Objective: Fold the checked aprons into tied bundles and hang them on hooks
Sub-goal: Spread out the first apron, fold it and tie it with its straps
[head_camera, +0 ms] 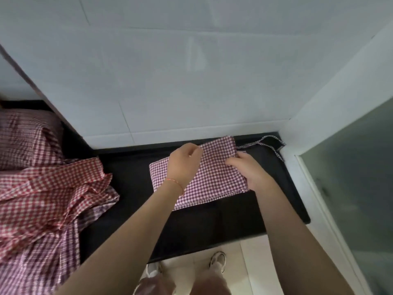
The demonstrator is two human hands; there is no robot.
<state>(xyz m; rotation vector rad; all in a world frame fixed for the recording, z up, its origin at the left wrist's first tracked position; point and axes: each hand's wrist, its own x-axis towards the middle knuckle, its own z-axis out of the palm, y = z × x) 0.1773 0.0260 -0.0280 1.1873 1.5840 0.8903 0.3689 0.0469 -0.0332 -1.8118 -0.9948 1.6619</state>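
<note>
Checked folded apron [212,177] lies on the black counter [127,177], left hand [184,162] and right hand [244,167] pinching its far edge.

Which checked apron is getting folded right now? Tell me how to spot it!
Find the black countertop below the white tiled wall. The purple-and-white checked apron lies flat on it as a neat rectangle, gripped by the left hand and right hand. The red-and-white checked aprons farther left lie crumpled in a heap.
</note>
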